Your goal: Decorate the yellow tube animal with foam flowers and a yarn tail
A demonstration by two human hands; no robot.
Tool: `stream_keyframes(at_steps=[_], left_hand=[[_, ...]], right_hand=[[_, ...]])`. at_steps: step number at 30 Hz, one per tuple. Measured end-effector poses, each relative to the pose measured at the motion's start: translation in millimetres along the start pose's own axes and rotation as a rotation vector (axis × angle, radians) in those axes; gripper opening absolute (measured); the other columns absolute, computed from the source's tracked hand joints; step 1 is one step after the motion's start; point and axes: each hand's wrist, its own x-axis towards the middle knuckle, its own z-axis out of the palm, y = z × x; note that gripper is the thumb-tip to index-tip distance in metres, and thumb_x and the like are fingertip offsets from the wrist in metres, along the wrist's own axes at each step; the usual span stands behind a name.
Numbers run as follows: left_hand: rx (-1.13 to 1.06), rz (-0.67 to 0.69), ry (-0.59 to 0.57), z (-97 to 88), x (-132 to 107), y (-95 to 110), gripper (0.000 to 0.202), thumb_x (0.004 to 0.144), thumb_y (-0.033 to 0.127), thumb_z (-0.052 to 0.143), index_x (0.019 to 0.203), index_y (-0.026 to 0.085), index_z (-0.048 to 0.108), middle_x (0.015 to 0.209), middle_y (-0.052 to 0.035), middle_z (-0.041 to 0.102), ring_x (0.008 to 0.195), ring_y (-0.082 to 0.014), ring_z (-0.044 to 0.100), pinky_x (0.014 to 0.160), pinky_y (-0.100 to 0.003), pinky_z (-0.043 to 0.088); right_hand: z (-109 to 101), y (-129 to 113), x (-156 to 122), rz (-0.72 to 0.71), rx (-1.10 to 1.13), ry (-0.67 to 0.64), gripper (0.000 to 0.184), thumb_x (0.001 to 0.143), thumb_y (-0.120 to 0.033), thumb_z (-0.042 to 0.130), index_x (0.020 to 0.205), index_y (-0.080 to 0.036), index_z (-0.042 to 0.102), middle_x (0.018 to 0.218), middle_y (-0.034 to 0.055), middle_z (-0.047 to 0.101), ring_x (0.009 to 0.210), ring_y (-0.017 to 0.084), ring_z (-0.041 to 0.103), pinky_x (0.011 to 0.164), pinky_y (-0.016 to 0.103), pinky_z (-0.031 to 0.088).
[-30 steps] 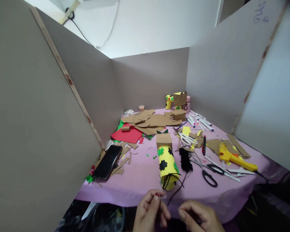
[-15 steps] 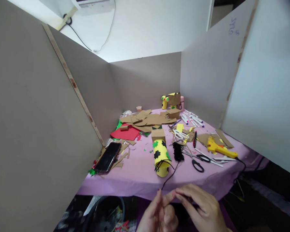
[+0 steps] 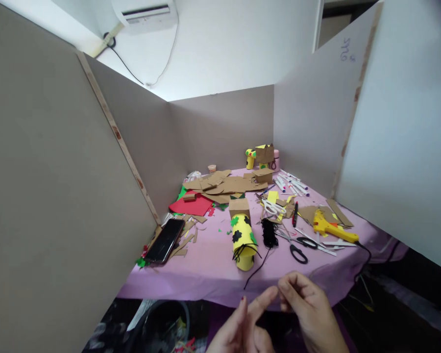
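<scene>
My left hand point(image 3: 248, 323) is just off the table's front edge, its thumb and index finger apart and the other fingers curled. A small red spot shows at its thumb tip. Close by on the right, my right hand point(image 3: 308, 309) has thumb and index finger pinched together near the left index fingertip; whatever it may hold is too small to see. Beyond them lies a yellow paper tube point(image 3: 243, 226) with green and black flower shapes, black strands at its near end and a cardboard box piece point(image 3: 239, 208) behind. Beside it is a black yarn bundle point(image 3: 269, 233), one strand trailing toward my hands.
Black-handled scissors point(image 3: 299, 254), white scissors point(image 3: 274, 208) and a yellow glue gun point(image 3: 332, 229) lie right. A phone point(image 3: 165, 241) rests left among cardboard scraps. Cardboard sheets point(image 3: 238, 184), markers point(image 3: 294, 185) and red sheet point(image 3: 193, 205) lie farther back. Partition panels point(image 3: 220, 130) enclose the table.
My hands have separated: the right moved slightly up and right, its pinch now off the left index finger. The left thumb and index finger have spread wider. The view has tilted up slightly.
</scene>
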Motion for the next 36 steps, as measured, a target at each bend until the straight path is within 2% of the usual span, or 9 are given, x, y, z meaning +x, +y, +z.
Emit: stream_keyframes(at_steps=[5, 9, 13, 16, 19, 22, 25, 31, 36], left_hand=[[-0.090, 0.015, 0.017, -2.2, 0, 2, 0.053, 0.078, 0.055, 0.055, 0.122, 0.027, 0.055, 0.040, 0.0076, 0.044, 0.037, -0.0058, 0.039, 0.045, -0.017, 0.028], [-0.097, 0.032, -0.031, -4.4, 4, 3, 0.052, 0.078, 0.055, 0.055, 0.120, 0.024, 0.057, 0.042, 0.0079, 0.044, 0.034, -0.0039, 0.035, 0.041, -0.017, 0.024], [-0.048, 0.009, -0.072, -8.5, 8, -1, 0.054, 0.075, 0.059, 0.056, 0.116, 0.025, 0.060, 0.040, 0.0079, 0.044, 0.032, -0.0034, 0.035, 0.040, -0.016, 0.024], [0.130, -0.014, 0.046, -7.0, 6, -3, 0.057, 0.074, 0.058, 0.058, 0.117, 0.021, 0.059, 0.042, 0.0057, 0.050, 0.034, -0.0037, 0.038, 0.041, -0.016, 0.025], [0.347, 0.091, 0.309, -4.5, 4, 3, 0.052, 0.072, 0.054, 0.063, 0.107, 0.016, 0.062, 0.050, 0.0013, 0.058, 0.038, -0.0058, 0.044, 0.041, -0.017, 0.025], [0.546, 0.346, 0.632, -4.7, 5, 20, 0.040, 0.066, 0.054, 0.067, 0.071, 0.015, 0.062, 0.055, 0.0010, 0.058, 0.043, -0.0065, 0.043, 0.043, -0.018, 0.027], [0.884, 0.640, 0.847, -4.2, 7, 41, 0.029, 0.070, 0.045, 0.066, 0.069, 0.017, 0.059, 0.067, -0.0001, 0.058, 0.056, -0.0109, 0.048, 0.052, -0.021, 0.036], [1.539, 0.794, 0.838, 2.6, 16, 65, 0.021, 0.076, 0.033, 0.060, 0.093, 0.021, 0.063, 0.087, -0.0055, 0.063, 0.073, -0.0193, 0.054, 0.058, -0.026, 0.040], [1.606, 0.674, 0.794, 1.4, 28, 68, 0.016, 0.079, 0.033, 0.056, 0.082, 0.021, 0.065, 0.069, -0.0025, 0.065, 0.059, -0.0159, 0.054, 0.056, -0.025, 0.038]], right_hand=[[2, -9, 2, 0.080, 0.195, -0.069, 0.039, 0.075, -0.050, 0.063, 0.059, -0.019, 0.045, 0.049, -0.0066, 0.042, 0.043, 0.008, 0.037, 0.045, 0.019, 0.031], [1, -5, -2, 0.001, 0.037, -0.149, 0.047, 0.081, -0.055, 0.051, 0.052, -0.020, 0.038, 0.044, -0.0079, 0.033, 0.039, 0.007, 0.031, 0.043, 0.021, 0.027], [-1, -5, -6, -0.079, -0.147, -0.245, 0.041, 0.080, -0.055, 0.053, 0.063, -0.018, 0.049, 0.052, -0.0036, 0.047, 0.047, 0.010, 0.044, 0.048, 0.022, 0.034], [-2, -6, -8, -0.221, -0.358, -0.254, 0.039, 0.086, -0.048, 0.046, 0.060, -0.018, 0.051, 0.053, -0.0021, 0.050, 0.050, 0.012, 0.049, 0.050, 0.022, 0.036], [-4, -4, -4, -0.319, -0.468, -0.152, 0.043, 0.090, -0.042, 0.041, 0.054, -0.019, 0.048, 0.050, -0.0019, 0.049, 0.049, 0.013, 0.050, 0.050, 0.023, 0.038], [-5, -3, 8, -0.295, -0.450, -0.074, 0.027, 0.087, -0.042, 0.047, 0.084, -0.019, 0.060, 0.065, 0.0003, 0.058, 0.056, 0.015, 0.057, 0.052, 0.023, 0.044], [0, -7, 28, -0.344, -0.520, 0.020, 0.034, 0.088, -0.041, 0.047, 0.112, -0.019, 0.055, 0.079, 0.0029, 0.061, 0.059, 0.015, 0.058, 0.053, 0.024, 0.047], [13, -21, 62, -0.603, -0.846, -0.059, 0.024, 0.090, -0.028, 0.043, 0.106, -0.018, 0.059, 0.082, 0.0050, 0.061, 0.071, 0.018, 0.059, 0.065, 0.029, 0.046], [20, -21, 62, -0.622, -0.898, -0.076, 0.020, 0.090, -0.027, 0.043, 0.083, -0.020, 0.060, 0.078, 0.0044, 0.062, 0.068, 0.018, 0.059, 0.060, 0.028, 0.042]])
